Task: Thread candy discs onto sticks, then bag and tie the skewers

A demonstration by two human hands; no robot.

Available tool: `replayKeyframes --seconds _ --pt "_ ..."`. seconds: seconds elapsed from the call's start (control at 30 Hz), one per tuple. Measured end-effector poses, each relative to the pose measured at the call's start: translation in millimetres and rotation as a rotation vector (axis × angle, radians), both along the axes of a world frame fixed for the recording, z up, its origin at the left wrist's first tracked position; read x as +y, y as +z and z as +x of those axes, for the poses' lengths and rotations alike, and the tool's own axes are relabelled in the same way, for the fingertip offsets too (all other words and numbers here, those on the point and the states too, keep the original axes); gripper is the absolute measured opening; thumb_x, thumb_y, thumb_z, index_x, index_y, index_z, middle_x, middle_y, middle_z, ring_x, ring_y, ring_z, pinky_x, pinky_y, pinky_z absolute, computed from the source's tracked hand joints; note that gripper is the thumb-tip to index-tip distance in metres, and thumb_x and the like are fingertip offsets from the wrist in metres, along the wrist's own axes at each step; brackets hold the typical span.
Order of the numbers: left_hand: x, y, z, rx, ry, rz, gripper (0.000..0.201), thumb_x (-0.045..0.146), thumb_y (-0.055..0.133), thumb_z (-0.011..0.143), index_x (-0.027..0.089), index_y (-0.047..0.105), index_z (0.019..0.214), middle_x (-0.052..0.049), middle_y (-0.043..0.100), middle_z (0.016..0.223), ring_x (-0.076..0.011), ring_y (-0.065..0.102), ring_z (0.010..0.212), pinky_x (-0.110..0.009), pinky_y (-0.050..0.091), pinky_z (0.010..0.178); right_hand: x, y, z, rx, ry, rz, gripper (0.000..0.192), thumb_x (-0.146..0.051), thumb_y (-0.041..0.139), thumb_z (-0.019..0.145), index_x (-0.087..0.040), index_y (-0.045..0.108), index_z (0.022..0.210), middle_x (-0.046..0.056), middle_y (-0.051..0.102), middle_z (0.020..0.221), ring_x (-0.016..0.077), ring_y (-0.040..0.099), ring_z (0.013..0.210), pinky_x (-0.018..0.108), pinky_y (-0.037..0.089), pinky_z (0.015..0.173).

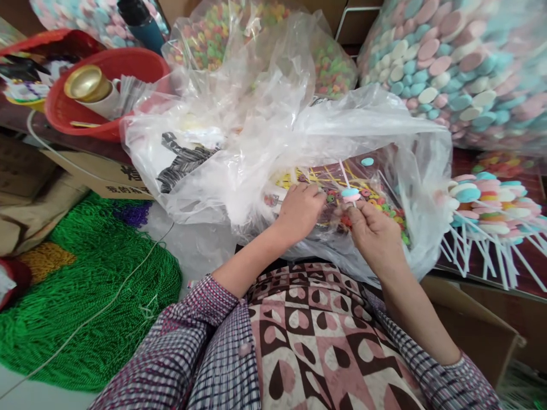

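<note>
My right hand pinches a thin white stick that carries a pastel blue and pink candy disc. My left hand rests beside it with curled fingers over small coloured ring candies; what it holds is hidden. Both hands are inside the mouth of a big clear plastic bag lying over a patterned tray. To the right lies a pile of finished candy lollipops with white sticks fanned out.
Big bags of pastel candy discs and coloured rings stand at the back. A red basin holding a gold-lidded cup is at back left. Green bead strands lie left, a cardboard box right.
</note>
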State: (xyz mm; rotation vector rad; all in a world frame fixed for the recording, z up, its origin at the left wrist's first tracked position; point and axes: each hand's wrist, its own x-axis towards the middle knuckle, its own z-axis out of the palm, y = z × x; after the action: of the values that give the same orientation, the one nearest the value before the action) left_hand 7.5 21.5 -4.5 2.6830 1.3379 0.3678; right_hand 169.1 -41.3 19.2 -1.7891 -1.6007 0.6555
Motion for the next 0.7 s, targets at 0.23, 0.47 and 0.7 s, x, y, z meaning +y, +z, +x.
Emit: replayKeyframes --seconds 0.23,0.47,0.7 --pt "-7.8 -2.1 -8.5 0.001 -0.103 0.011 0.025 0.034 0.051 0.097 0.021 0.072 0.095 -0.007 0.064 0.094 -0.0236 0.055 0.096 -0.038 0.038 0.084 -10.0 -1.7 6.7 0.098 -0.04 -0.038 0.031 -0.043 0.049 0.097 -0.021 0.072 0.098 0.004 0.073 0.081 0.0196 0.067 0.074 0.028 0.046 0.062" --pt "-19.6 -4.3 -13.7 -0.091 -0.111 0.028 0.028 0.031 0.047 0.099 0.022 0.073 0.103 -0.007 0.067 0.095 -0.0213 0.058 0.095 -0.037 0.041 0.086 -3.9 -7.1 1.9 -0.024 0.085 -0.022 0.032 -0.045 0.047 0.097 -0.023 0.071 0.098 0.006 0.076 0.085 0.0219 0.068 0.075 0.032 0.049 0.07" --pt "-6.5 6.1 -55.2 -0.045 0.125 0.021 0.026 0.024 0.049 0.097 0.019 0.073 0.103 -0.009 0.07 0.102 -0.0249 0.06 0.1 -0.039 0.043 0.091 -4.9 -11.4 7.9 -0.071 0.08 -0.068 0.031 -0.044 0.047 0.097 -0.024 0.069 0.088 0.007 0.077 0.083 0.0238 0.07 0.074 0.034 0.049 0.069"
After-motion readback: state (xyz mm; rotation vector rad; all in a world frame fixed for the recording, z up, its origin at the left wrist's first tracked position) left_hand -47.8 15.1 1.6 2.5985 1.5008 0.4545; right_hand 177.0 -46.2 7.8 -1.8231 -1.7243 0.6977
